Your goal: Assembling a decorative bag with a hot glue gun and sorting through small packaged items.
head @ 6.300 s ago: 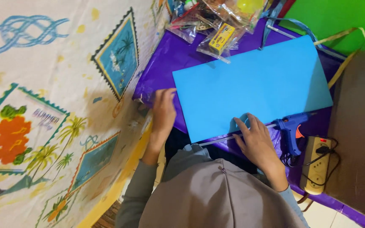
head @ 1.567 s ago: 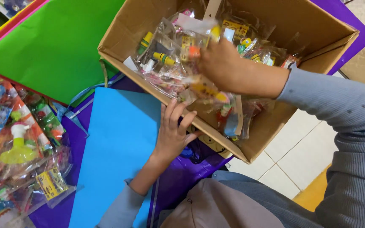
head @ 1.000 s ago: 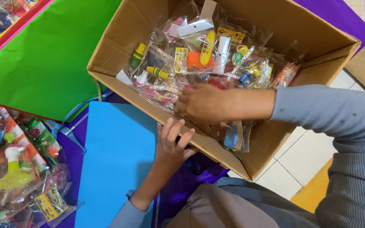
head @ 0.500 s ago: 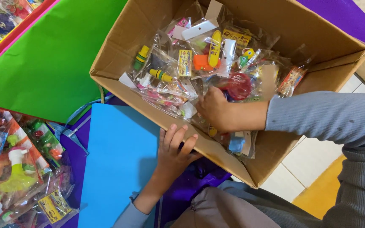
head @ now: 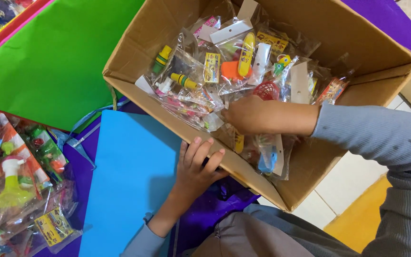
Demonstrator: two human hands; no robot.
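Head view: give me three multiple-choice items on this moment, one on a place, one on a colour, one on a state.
1. Where is the right hand?
A. inside the cardboard box, among the toy packets
B. on the green sheet
C. on the floor tiles

2. What colour is the sheet beside the left hand?
A. red
B. blue
C. white

3. How does the left hand stand?
A. closed around a glue gun
B. raised clear of everything
C. fingers spread against the box's near wall

Answers: 1 A, the hand is sunk among the packets; 2 B, the sheet is plain light blue; 3 C, the fingertips lie on the cardboard edge.
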